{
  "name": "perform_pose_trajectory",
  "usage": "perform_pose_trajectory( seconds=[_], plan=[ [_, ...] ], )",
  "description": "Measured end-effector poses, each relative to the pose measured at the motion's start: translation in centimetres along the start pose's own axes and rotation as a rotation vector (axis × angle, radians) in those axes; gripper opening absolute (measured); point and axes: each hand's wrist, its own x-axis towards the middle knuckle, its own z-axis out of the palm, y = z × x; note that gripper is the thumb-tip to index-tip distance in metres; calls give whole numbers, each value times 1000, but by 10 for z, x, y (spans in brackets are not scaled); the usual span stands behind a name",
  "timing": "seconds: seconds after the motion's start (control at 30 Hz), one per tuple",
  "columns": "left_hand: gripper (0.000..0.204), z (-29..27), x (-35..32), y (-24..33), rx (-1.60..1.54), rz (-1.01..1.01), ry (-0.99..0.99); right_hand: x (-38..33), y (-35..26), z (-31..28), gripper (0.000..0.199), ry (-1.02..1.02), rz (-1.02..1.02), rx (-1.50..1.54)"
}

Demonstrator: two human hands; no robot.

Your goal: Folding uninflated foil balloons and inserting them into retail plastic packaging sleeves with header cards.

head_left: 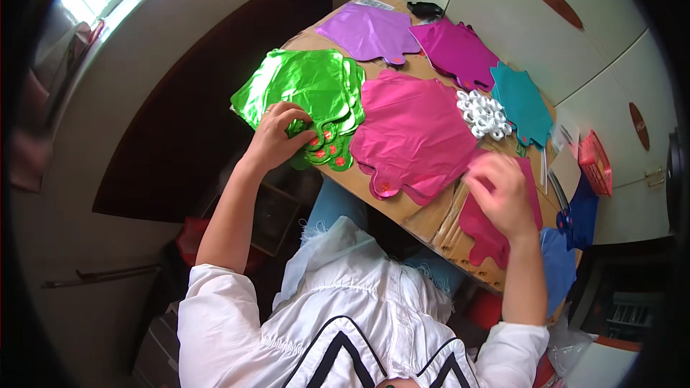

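A stack of shiny green flat foil balloons (305,82) lies on the table's left side, with red dots on the overlapping tabs along its near edge. My left hand (282,133) is closed at that edge, thumb and fingers pinching one of the green tabs. In the middle lies a stack of pink foil balloons (413,133). My right hand (499,190) hovers at its right edge, over a darker pink foil piece (485,226). Its fingers are curled together and slightly blurred; what they hold, if anything, cannot be made out. White ribbon rolls (484,113) are piled just beyond it.
Purple (370,29), magenta (456,50) and teal (521,100) foil stacks lie at the back of the wooden table (420,223). On the right are scissors (564,219), a red plastic basket (595,162) and blue foil (557,262). White cabinets (532,21) stand behind.
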Motion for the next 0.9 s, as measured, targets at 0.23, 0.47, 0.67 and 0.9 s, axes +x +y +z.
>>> perform_pose_trajectory(
  seconds=[0.23, 0.47, 0.67, 0.9],
  plan=[
    [13, 7, 8, -8, -29, 8, 10, 147, -30, 139, 21, -196, -154, 430],
    [16, -21, -1, -15, -17, 38, 60, 174, -28, 205, 27, -358, -13, 174],
    [20, -9, -15, -33, 34, 93, 223, 176, -18, 210, 21, -371, 36, 248],
    [18, -8, 5, -16, 41, 132, 44, 192, -19, 199, 22, -530, 232, 347]
  ],
)
